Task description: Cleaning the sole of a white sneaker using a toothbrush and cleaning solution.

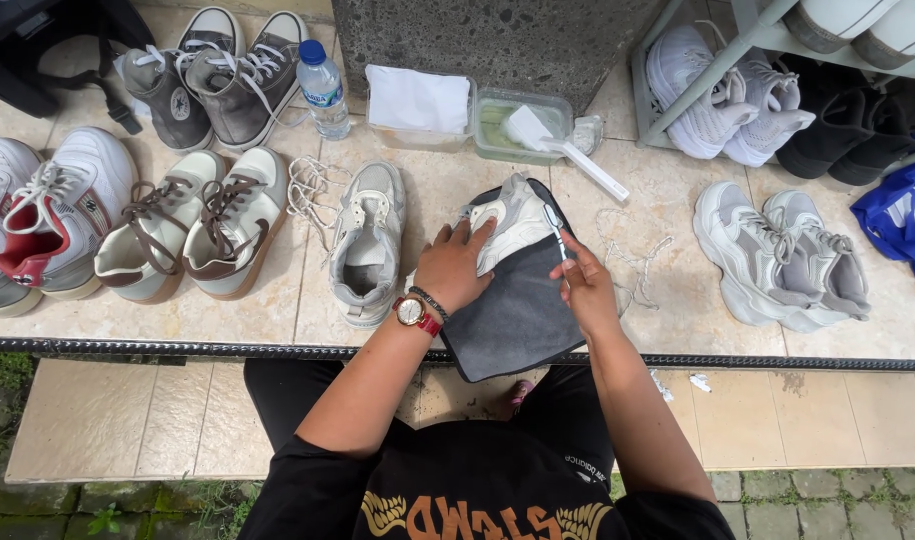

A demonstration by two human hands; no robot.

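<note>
My left hand (454,266) presses down on a pale grey sneaker (515,222) that lies on a dark grey cloth (513,320) on the tiled ledge. A watch with a red strap sits on that wrist. My right hand (586,288) grips a small brush with a thin handle (556,227), its head touching the sneaker's side. The matching sneaker (367,243) stands unlaced just left of the cloth, with loose white laces (308,185) beside it.
A plastic tub with a larger white brush (538,130) and a second tub covered by white cloth (418,103) stand behind. A water bottle (323,88), several pairs of shoes (188,225) left and right, and a shoe rack (738,80) surround the spot.
</note>
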